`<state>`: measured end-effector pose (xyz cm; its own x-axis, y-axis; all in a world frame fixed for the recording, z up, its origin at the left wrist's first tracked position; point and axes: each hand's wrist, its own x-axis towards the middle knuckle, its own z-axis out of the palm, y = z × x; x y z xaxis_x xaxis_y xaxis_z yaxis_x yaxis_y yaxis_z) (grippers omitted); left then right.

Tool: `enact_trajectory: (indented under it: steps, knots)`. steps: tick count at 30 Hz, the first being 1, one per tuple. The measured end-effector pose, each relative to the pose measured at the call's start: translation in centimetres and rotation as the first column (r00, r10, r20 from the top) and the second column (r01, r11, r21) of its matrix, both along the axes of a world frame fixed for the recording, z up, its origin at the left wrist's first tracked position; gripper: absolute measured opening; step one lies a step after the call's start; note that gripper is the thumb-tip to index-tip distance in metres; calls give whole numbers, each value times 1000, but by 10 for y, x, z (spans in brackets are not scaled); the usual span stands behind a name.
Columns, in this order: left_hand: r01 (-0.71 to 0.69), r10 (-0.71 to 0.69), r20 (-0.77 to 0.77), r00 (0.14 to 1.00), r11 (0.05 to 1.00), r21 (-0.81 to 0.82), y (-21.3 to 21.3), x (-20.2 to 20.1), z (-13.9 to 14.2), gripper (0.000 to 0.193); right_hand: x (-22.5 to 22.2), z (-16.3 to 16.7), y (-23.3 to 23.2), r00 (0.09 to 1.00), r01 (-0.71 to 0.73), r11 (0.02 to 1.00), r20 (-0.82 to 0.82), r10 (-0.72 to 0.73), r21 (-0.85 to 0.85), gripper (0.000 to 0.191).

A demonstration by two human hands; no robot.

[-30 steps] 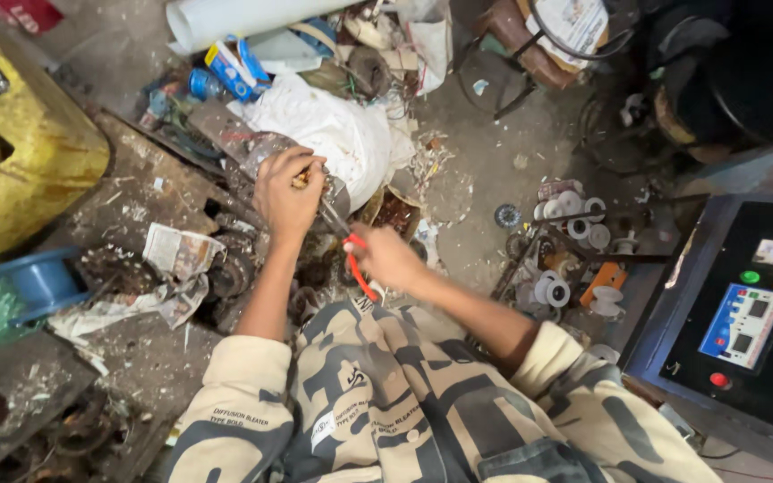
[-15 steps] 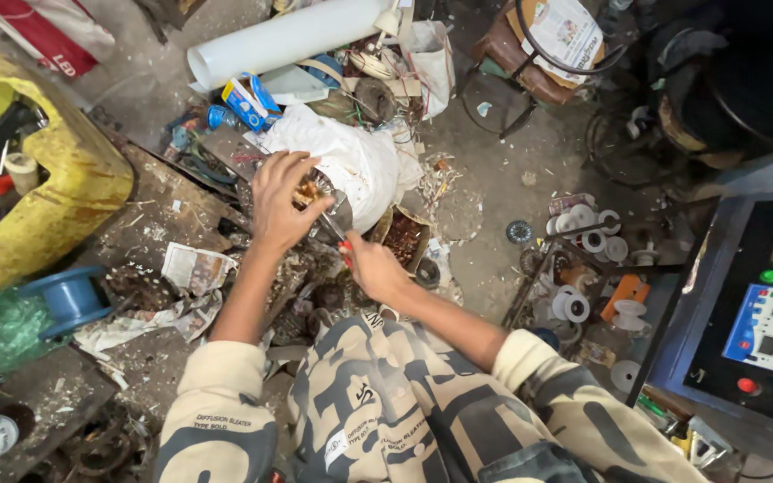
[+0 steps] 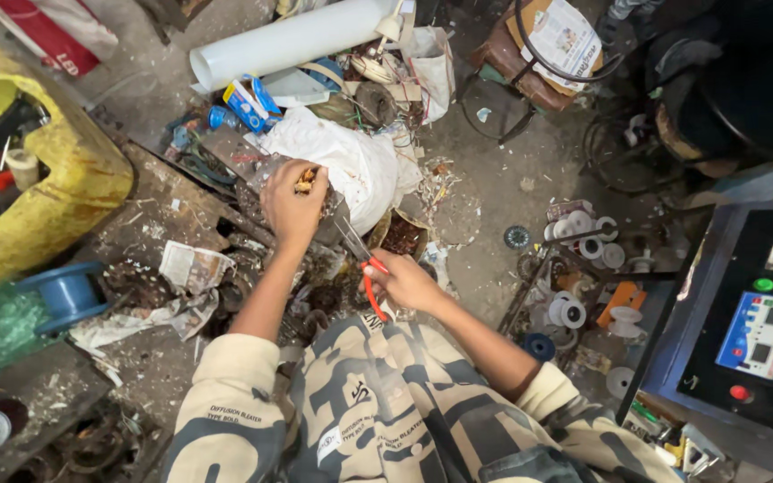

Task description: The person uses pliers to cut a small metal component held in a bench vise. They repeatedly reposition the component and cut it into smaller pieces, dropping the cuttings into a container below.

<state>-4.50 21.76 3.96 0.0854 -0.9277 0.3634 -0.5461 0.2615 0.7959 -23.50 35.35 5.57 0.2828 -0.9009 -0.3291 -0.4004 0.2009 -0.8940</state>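
Gripping coppery part (image 3: 306, 182) with left hand (image 3: 293, 204).
Right hand (image 3: 404, 282) closed on red-handled pliers (image 3: 361, 259), tips toward part, steadying it.

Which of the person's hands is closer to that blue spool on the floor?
Left. The left hand is nearer the blue spool, up and to its right; the right hand, holding red-handled pliers, lies farther right.

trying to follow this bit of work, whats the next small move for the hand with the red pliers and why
Probably a small push forward to close the pliers' tip on the copper-coloured piece. The right hand grips the red-handled pliers, whose metal nose points up towards the left hand. That hand pinches the copper-coloured piece over the white sack. Whether the tip already touches it cannot be told.
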Motion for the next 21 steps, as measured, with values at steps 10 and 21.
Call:
enact_trajectory:
  steps: [10,21]
  knots:
    - [34,-38,80,996,998,51,-3,5,5,19,10,13,-23,1000,-1,973,-19,5,232,23]
    - [-15,15,-47,999,1000,-3,-12,7,-5,17,42,-24,-41,955,86,935,240,-176,344,28]
